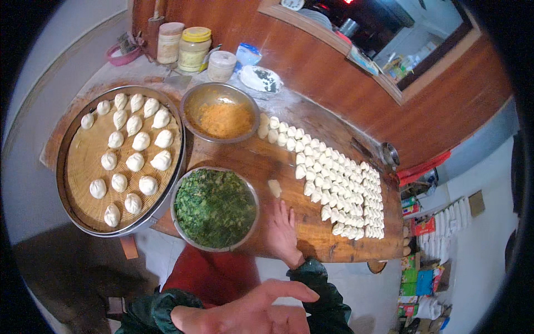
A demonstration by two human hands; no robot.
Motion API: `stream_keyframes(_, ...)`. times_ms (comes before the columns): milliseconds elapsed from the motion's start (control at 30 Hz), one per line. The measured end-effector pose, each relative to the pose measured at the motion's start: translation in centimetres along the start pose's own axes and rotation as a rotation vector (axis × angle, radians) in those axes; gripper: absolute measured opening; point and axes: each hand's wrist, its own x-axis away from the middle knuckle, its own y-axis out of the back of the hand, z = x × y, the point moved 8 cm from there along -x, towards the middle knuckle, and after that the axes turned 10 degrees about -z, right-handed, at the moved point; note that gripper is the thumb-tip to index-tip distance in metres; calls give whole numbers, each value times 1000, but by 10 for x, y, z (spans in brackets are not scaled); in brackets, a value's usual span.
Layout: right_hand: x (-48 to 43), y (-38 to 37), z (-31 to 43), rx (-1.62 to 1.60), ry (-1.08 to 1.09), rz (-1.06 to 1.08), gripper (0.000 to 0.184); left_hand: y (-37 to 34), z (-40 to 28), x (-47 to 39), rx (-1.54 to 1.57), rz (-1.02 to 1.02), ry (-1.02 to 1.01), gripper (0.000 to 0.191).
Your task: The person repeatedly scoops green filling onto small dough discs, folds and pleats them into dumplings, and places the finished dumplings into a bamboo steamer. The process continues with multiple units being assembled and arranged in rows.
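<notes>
My right hand (283, 234) lies palm-down on the wooden table, fingers extended, just below a small flat piece of dough (274, 188). Close to the camera at the bottom, my left hand (250, 309) is raised, one finger stretched to the right; nothing shows in it, and its lower part is cut off. A metal bowl of chopped green filling (215, 208) stands left of my right hand. Behind it is a metal bowl with orange filling (225, 119). Pleated buns (134, 162) sit spaced out in a round steamer (85, 167). Rows of small shaped dough pieces (342, 183) cover the table's right part.
Jars (194, 50), a lidded tub (221, 66) and a plate of white powder (260, 79) stand along the back wall. A pink basket (124, 54) is at the back left. Shelved packages (425, 279) are beyond the table's right end. The near table edge runs beside my right wrist.
</notes>
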Motion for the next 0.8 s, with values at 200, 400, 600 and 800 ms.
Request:
stream_keyframes(200, 1, 22, 9, -128, -20, -84, 60, 101, 41, 2, -347, -336, 316, 97)
stream_keyframes(400, -2, 31, 7, -226, -94, -96, 60, 177, 62, 23, -654, -448, 310, 49)
stream_keyframes(600, 3, 25, 12, -18, -56, -176, 56, 216, 77, 57, -805, -584, 341, 38)
stream_keyframes(800, 26, 34, -45, -917, -323, -390, 50, 232, 88, 81, -1127, -536, 336, 35)
